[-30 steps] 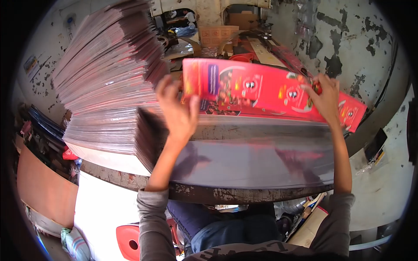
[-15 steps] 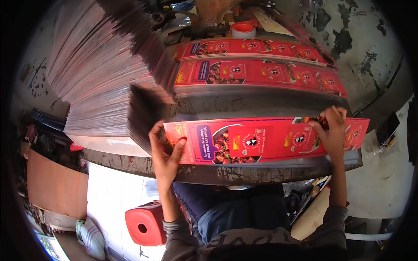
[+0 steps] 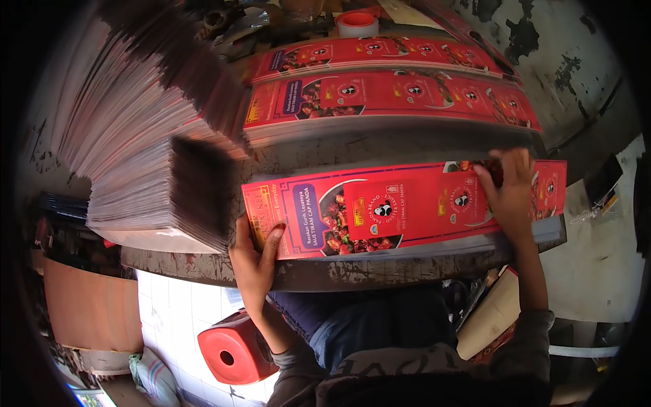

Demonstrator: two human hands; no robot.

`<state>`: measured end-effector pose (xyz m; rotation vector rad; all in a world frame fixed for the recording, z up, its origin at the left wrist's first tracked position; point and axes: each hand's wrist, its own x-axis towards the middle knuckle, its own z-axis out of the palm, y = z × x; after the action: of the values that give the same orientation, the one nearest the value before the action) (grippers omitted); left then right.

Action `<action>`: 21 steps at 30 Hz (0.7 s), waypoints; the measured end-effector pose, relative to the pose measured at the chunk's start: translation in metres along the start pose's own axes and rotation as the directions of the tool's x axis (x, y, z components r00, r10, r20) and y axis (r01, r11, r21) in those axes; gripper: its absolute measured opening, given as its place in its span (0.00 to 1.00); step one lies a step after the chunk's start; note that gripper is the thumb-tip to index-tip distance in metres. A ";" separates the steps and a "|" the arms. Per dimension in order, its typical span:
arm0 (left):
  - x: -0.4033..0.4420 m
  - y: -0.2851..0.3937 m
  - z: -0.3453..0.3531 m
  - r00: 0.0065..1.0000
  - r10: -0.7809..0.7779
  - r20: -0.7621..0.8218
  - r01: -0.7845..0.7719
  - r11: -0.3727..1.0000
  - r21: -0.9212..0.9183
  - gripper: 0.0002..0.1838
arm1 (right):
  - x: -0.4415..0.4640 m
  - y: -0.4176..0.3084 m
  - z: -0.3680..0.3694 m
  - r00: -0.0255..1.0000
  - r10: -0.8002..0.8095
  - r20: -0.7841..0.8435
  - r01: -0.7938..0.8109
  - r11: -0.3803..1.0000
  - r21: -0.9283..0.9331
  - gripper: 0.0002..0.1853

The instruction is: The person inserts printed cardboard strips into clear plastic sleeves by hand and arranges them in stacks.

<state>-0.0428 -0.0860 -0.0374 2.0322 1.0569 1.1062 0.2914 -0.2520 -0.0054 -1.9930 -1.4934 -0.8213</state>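
A long red printed cardboard strip [image 3: 420,217], with food pictures and panda logos, lies slightly tilted in front of me near the table's front edge. My left hand [image 3: 254,261] grips its lower left corner, thumb on the printed face and fingers curled behind. Toward the right end, my right hand [image 3: 510,193] is closed over the strip's upper edge with the thumb on the front; its other fingertips are partly hidden. Beneath the strip, a pale grey sheet or stack [image 3: 542,230] shows at the lower right.
Tall stacks of cardboard strips [image 3: 135,163] stand edge-on at the left. Two piles of red strips [image 3: 393,95] lie at the back, with a tape roll [image 3: 357,24] behind them. A red plastic stool [image 3: 234,349] is on the floor below the worn table [image 3: 325,275].
The strip's left end has lifted slightly and its right end has come down a little toward the table. Both hands still hold it. The whole view has shifted slightly.
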 end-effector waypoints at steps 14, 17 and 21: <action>-0.002 0.002 -0.006 1.000 0.011 -0.001 -0.011 0.999 -0.046 0.21 | 0.004 -0.033 -0.020 0.907 -0.098 0.409 0.085 0.995 0.049 0.47; 0.012 0.006 -0.019 0.978 0.194 0.072 -0.200 0.976 0.089 0.17 | 0.016 0.009 -0.030 0.936 -0.051 0.348 0.009 0.993 0.119 0.39; 0.040 0.016 -0.025 0.919 0.225 0.325 -0.341 0.867 0.364 0.20 | 0.030 0.042 -0.051 0.973 -0.005 0.229 -0.029 0.989 0.143 0.26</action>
<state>-0.0453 -0.0568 0.0031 2.6646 0.9225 0.7404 0.3296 -0.2789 0.0496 -2.0386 -1.6166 -0.4737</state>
